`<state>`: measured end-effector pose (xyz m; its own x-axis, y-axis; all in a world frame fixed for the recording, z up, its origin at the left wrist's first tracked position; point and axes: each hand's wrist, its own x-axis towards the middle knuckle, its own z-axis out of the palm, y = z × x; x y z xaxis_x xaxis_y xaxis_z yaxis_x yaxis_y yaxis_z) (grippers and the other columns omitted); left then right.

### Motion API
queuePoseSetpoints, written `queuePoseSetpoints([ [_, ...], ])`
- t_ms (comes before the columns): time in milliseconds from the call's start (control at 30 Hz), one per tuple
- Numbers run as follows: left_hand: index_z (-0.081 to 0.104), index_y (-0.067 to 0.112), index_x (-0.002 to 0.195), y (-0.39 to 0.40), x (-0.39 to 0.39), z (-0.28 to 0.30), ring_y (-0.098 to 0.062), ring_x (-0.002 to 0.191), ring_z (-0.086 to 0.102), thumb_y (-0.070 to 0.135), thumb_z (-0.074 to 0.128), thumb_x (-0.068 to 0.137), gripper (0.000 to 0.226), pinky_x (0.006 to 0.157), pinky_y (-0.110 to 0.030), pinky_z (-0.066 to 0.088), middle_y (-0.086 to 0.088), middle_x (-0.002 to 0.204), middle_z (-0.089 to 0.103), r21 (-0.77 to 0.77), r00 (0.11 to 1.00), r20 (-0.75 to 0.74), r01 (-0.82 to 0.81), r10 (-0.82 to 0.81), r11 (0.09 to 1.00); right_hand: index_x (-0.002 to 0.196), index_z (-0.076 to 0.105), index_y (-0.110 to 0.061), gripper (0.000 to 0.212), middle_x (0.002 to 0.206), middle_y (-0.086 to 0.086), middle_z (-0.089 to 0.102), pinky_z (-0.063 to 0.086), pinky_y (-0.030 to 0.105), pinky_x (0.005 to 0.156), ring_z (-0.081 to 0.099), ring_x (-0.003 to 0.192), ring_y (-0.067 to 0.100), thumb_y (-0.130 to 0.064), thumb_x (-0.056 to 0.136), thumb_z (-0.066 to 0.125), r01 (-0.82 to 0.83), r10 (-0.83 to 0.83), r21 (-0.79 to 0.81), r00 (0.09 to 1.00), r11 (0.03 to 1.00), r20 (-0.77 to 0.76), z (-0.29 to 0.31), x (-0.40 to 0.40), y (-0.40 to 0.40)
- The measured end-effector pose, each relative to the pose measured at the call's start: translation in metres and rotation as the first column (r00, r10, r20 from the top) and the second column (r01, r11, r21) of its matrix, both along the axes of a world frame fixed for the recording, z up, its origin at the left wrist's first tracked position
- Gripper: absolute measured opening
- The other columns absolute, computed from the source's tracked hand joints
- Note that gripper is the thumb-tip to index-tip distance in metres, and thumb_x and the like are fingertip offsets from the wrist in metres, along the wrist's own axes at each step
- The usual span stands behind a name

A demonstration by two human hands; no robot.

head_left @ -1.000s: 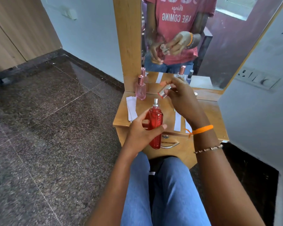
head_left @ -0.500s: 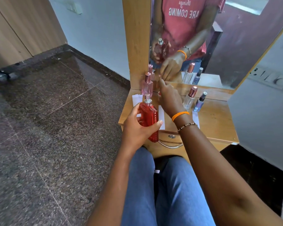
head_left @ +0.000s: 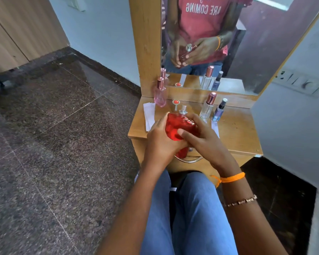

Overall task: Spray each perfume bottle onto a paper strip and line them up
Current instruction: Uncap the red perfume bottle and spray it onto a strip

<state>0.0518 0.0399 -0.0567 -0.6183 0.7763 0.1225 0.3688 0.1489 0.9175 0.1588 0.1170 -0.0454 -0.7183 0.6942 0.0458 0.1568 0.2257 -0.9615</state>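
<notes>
Your left hand and right hand both curl round the red glass perfume bottle with its bare silver spray nozzle, each grip closed on its sides; the left thumb lies along the near-left face, the right fingers wrap the far-right side. You hold it above the front edge of the small wooden surface, over the drawer's metal handle.

Behind it stands the red-topped silver cap. White paper strips lie at the left edge, beside a pink glass bottle. To the right stand a clear bottle with a rose-gold cap and a small blue bottle, near each other. Open room lies at the surface's right half.

The mirror reflects shirt lettering reading "ARE COMING", reversed.
</notes>
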Motion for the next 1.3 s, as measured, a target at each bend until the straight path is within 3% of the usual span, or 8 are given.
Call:
queuePoseSetpoints([
  [100, 0.06, 0.023, 0.12, 0.003, 0.0, 0.004, 0.001, 0.089, 0.062, 0.028, 0.082, 0.065, 0.06, 0.077, -0.008, 0.047, 0.006, 0.104, 0.065, -0.042, 0.995, 0.045, 0.097, -0.095, 0.994, 0.118, 0.053, -0.018, 0.03, 0.106, 0.006, 0.067, 0.05, 0.052, 0.093, 0.064, 0.101, 0.023, -0.017, 0.088, 0.059, 0.107, -0.107, 0.004, 0.993, 0.994, -0.052, -0.001, 0.008, 0.005],
  [333, 0.057, 0.01, 0.124, 0.04, -0.017, -0.007, -0.033, 0.113, 0.051, 0.022, 0.056, 0.09, 0.036, 0.096, -0.04, 0.039, -0.013, 0.122, 0.057, -0.254, 0.928, -0.368, -0.157, 0.055, 0.954, 0.113, 0.051, -0.022, 0.029, 0.093, -0.007, 0.062, 0.057, 0.045, 0.082, 0.062, 0.084, 0.012, -0.006, 0.089, 0.056, 0.233, -0.243, -0.087, 0.961, 0.968, -0.129, -0.004, 0.016, 0.004],
  [567, 0.061, 0.011, 0.111, 0.072, -0.02, -0.029, -0.032, 0.116, 0.04, 0.034, 0.06, 0.086, 0.033, 0.091, -0.043, 0.033, -0.008, 0.127, 0.047, -0.406, 0.85, -0.527, -0.224, -0.026, 0.886, 0.112, 0.054, -0.02, 0.027, 0.096, -0.009, 0.062, 0.055, 0.022, 0.067, 0.063, 0.081, 0.001, -0.015, 0.087, 0.064, 0.206, -0.232, -0.142, 0.952, 0.968, -0.201, -0.005, 0.024, 0.008],
  [733, 0.058, 0.009, 0.105, 0.072, -0.014, -0.026, -0.033, 0.112, 0.049, 0.017, 0.056, 0.088, 0.019, 0.087, -0.043, 0.038, -0.009, 0.115, 0.059, -0.313, 0.904, -0.425, -0.192, 0.044, 0.93, 0.11, 0.055, -0.022, 0.025, 0.094, -0.011, 0.065, 0.057, 0.033, 0.076, 0.064, 0.087, 0.01, -0.013, 0.088, 0.062, 0.163, -0.203, -0.175, 0.948, 0.971, -0.245, -0.006, 0.026, 0.009],
  [867, 0.054, 0.012, 0.109, 0.062, -0.011, -0.018, -0.021, 0.087, 0.059, 0.02, 0.061, 0.085, 0.026, 0.074, -0.032, 0.043, -0.005, 0.092, 0.066, -0.2, 0.979, -0.173, -0.137, 0.103, 0.97, 0.118, 0.051, -0.027, 0.034, 0.117, 0.007, 0.061, 0.057, 0.033, 0.079, 0.065, 0.096, 0.018, -0.013, 0.089, 0.06, 0.084, -0.144, -0.2, 0.94, 0.976, -0.308, -0.007, 0.028, 0.009],
  [967, 0.063, 0.017, 0.086, 0.054, -0.013, -0.014, -0.01, 0.075, 0.061, 0.02, 0.074, 0.075, 0.016, 0.068, -0.025, 0.043, 0.004, 0.078, 0.068, -0.187, 0.989, -0.077, -0.138, 0.125, 0.973, 0.123, 0.05, -0.036, 0.041, 0.124, 0.007, 0.056, 0.055, 0.033, 0.082, 0.062, 0.094, 0.013, -0.016, 0.088, 0.058, 0.013, -0.102, -0.238, 0.925, 0.971, -0.366, -0.007, 0.03, 0.008],
  [1067, 0.064, 0.02, 0.065, 0.044, -0.014, -0.009, -0.004, 0.063, 0.059, 0.011, 0.076, 0.071, 0.017, 0.068, -0.025, 0.048, 0.008, 0.064, 0.065, -0.13, 0.99, 0.087, -0.098, 0.11, 0.987, 0.124, 0.048, -0.035, 0.04, 0.104, -0.009, 0.064, 0.054, 0.021, 0.073, 0.062, 0.085, 0.002, -0.016, 0.089, 0.053, -0.069, -0.071, -0.304, 0.902, 0.95, -0.425, -0.004, 0.032, 0.004],
  [1300, 0.071, 0.015, 0.078, 0.028, -0.009, -0.002, -0.008, 0.076, 0.065, 0.008, 0.076, 0.074, 0.009, 0.076, -0.021, 0.053, -0.001, 0.077, 0.07, -0.008, 0.938, 0.338, -0.078, 0.076, 0.997, 0.123, 0.053, -0.034, 0.058, 0.108, -0.001, 0.063, 0.056, 0.024, 0.071, 0.064, 0.087, 0.008, -0.032, 0.07, 0.076, -0.156, -0.042, -0.369, 0.879, 0.916, -0.476, -0.007, 0.032, 0.0],
])
